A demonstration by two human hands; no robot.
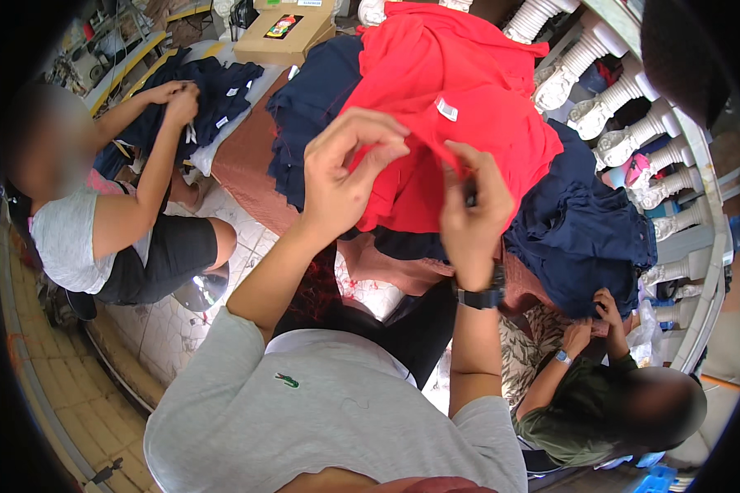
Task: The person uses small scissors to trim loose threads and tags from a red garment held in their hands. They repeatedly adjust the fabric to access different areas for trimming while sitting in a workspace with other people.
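Note:
A large pile of red garments (469,78) lies over the table in front of me, with a small white label (446,109) on its top. Above it my left hand (341,172) is closed, thumb and forefinger pinching the edge of a red garment (426,135). A fold of that cloth runs across to my right hand (477,205), whose fingers are curled closed at its other end. Something small and dark (470,195) shows in the right palm; its kind I cannot make out. A dark watch sits on my right wrist.
Navy garments (312,119) are stacked left of the red pile; more navy garments (580,230) hang at the right. A cardboard box (284,37) stands behind. One person (82,230) handles dark clothes at left, another (584,411) sits lower right. White balusters (625,140) line the right side.

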